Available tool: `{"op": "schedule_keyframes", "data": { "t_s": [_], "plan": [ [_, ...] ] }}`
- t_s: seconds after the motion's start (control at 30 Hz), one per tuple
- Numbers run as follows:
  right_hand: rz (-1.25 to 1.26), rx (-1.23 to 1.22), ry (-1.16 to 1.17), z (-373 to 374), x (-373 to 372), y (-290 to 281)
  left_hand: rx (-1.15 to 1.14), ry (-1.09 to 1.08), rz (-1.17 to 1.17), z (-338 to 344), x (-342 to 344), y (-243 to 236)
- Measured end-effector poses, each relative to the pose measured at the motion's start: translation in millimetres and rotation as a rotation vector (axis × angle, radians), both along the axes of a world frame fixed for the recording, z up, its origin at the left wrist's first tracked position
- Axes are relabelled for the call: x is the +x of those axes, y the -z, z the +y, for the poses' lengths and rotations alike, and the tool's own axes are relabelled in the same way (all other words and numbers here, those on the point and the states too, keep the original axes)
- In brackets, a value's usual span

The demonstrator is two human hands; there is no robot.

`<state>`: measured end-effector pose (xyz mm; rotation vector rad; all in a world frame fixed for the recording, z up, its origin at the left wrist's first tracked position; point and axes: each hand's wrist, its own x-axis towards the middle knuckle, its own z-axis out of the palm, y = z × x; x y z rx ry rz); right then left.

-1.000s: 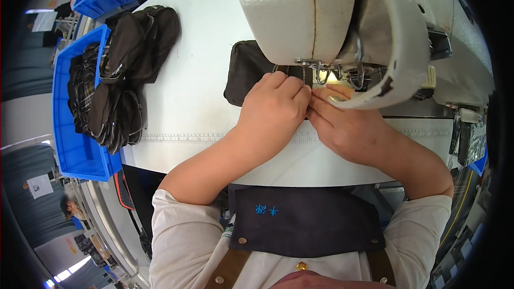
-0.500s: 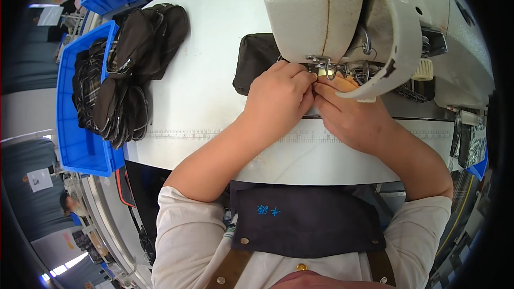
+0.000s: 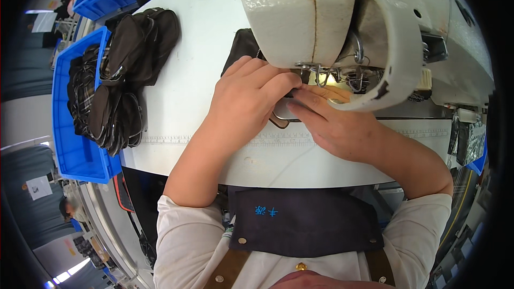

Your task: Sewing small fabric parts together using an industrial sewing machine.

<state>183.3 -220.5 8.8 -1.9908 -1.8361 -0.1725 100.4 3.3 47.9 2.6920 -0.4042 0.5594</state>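
Observation:
A dark brown fabric piece (image 3: pixel 240 46) with a pale zipper-like line lies left of the sewing machine's needle area (image 3: pixel 321 75), partly under the machine head. My left hand (image 3: pixel 251 93) covers its near part, fingers bent and closed on the cloth. Close by on the right, my right hand (image 3: pixel 337 120) has its fingers pinched at the cloth's edge; their tips are partly hidden behind the machine's guard. A curved, tan-edged bit (image 3: pixel 279 121) of material shows between my hands. What lies beneath my fingers is hidden.
The white sewing machine (image 3: pixel 300 27) fills the upper right above my hands. Dark fabric pouches (image 3: pixel 140 43) are heaped at the left on the white table (image 3: pixel 203 16) and over a blue bin (image 3: pixel 61 123). Another blue bin (image 3: pixel 104 0) stands behind. A ruler strip (image 3: pixel 289 139) crosses the table's near side.
My left hand has moved left, drawing the brown fabric with it. The right hand has shifted slightly left. The tan-edged bit has come into view between them.

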Motion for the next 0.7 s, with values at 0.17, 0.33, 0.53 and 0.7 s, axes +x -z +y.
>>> {"op": "schedule_keyframes", "data": {
  "t_s": [0.17,0.33,0.53,0.7],
  "plan": [
    [-0.031,0.058,0.018,-0.8,4.8,1.0,0.097,-0.055,0.118,-7.1,-0.5,-1.8],
    [0.008,0.006,-0.030,-3.8,5.7,-2.0,0.129,-0.063,0.207,-5.3,-2.8,-4.2],
    [0.072,-0.011,-0.100,-4.9,8.4,7.3,-0.524,0.150,0.404,-1.9,-0.5,13.2],
    [0.024,0.147,-0.102,-1.0,6.4,12.9,-0.158,0.015,0.158,-16.2,4.7,25.2]
  ]
}}
